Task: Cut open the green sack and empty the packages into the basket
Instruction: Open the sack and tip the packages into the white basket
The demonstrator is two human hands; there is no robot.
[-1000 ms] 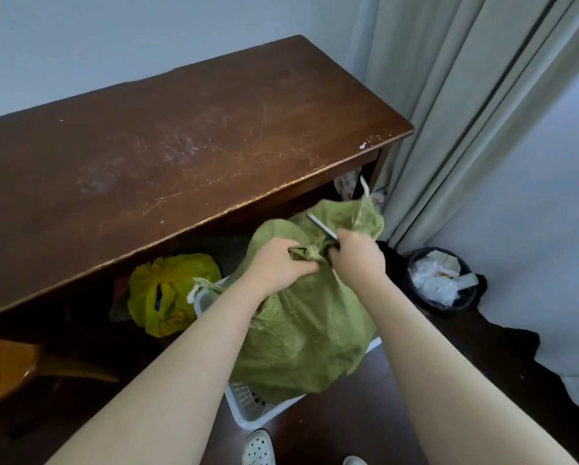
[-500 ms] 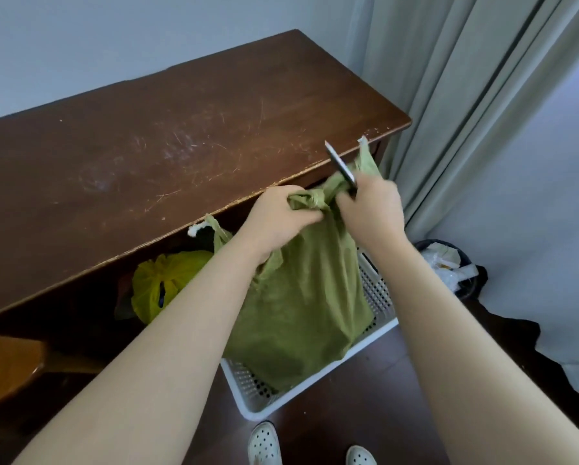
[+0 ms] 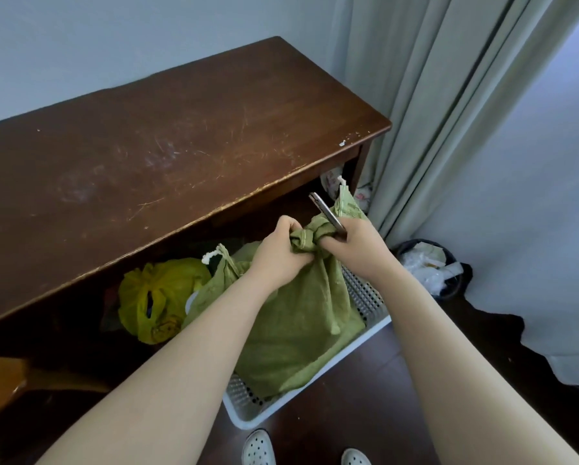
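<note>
Head view:
- Green sack (image 3: 291,323) upright in white basket (image 3: 241,414) on floor, near edge of wooden table (image 3: 180,146).
- Left hand (image 3: 278,260): fingers clamped on knotted sack neck.
- Right hand (image 3: 358,250): fingers curled on knot from right, gripping metal cutter (image 3: 325,213); blade tip points far-left.
- Yellow bag (image 3: 153,297) under table, left of sack.
- Waste bin (image 3: 449,270) right, near curtain (image 3: 432,95).

Knotted green sack (image 3: 291,317) in white basket (image 3: 257,409)
</note>
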